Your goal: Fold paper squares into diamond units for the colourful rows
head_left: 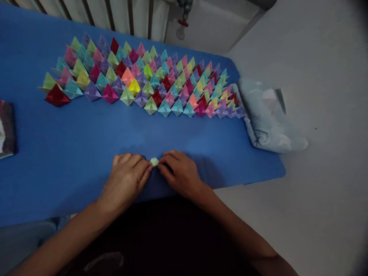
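Note:
A small piece of pale green folded paper (154, 162) is pinched between my two hands, low over the near part of the blue table. My left hand (126, 178) grips its left side with closed fingertips. On its right side, my right hand (181, 172) holds it between thumb and fingers. Beyond my hands, several rows of folded paper boats (134, 87) in red, pink, green, yellow, blue and purple stand close together on the table. A dark red boat (57, 96) sits at the left front of the rows.
The blue table (86, 142) ends near my body and at a wall on the right. A folded grey-blue cloth (261, 115) lies at its right end. Part of a dark-edged item (8, 128) shows at the far left. A radiator (120, 15) stands behind, with a red-handled valve (183, 23).

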A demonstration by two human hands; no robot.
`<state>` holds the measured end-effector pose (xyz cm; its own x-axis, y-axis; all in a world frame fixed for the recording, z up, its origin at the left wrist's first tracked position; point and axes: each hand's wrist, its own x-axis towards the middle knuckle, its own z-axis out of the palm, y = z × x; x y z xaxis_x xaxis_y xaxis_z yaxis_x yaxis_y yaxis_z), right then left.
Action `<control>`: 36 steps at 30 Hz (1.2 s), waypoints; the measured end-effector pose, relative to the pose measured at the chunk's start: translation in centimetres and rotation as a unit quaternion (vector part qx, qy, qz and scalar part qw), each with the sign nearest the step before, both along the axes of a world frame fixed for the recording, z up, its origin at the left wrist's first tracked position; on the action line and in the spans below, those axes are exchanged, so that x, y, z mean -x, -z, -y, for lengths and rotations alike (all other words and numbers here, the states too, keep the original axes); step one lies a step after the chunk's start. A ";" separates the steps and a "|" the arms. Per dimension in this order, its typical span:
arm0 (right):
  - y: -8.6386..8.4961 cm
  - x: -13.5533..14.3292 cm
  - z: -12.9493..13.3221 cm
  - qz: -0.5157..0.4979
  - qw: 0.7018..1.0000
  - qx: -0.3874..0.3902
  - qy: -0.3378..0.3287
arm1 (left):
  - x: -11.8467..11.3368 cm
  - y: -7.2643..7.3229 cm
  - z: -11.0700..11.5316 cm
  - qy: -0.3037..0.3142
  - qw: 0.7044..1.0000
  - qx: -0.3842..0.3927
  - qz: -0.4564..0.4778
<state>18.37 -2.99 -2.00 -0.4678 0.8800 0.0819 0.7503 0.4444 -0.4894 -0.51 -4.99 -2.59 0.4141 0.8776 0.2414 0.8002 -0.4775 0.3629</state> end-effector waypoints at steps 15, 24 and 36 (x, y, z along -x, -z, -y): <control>0.1 0.3 -0.3 0.002 0.998 0.030 0.050 | -0.6 0.0 -0.5 -0.045 0.998 0.042 -0.001; 0.2 -0.2 -0.5 -0.061 0.995 0.068 0.039 | -0.4 0.7 -0.5 -0.018 0.999 -0.034 -0.023; -0.6 0.3 -1.0 -0.003 0.995 0.084 0.054 | 1.1 1.5 0.9 0.064 0.992 -0.102 -0.035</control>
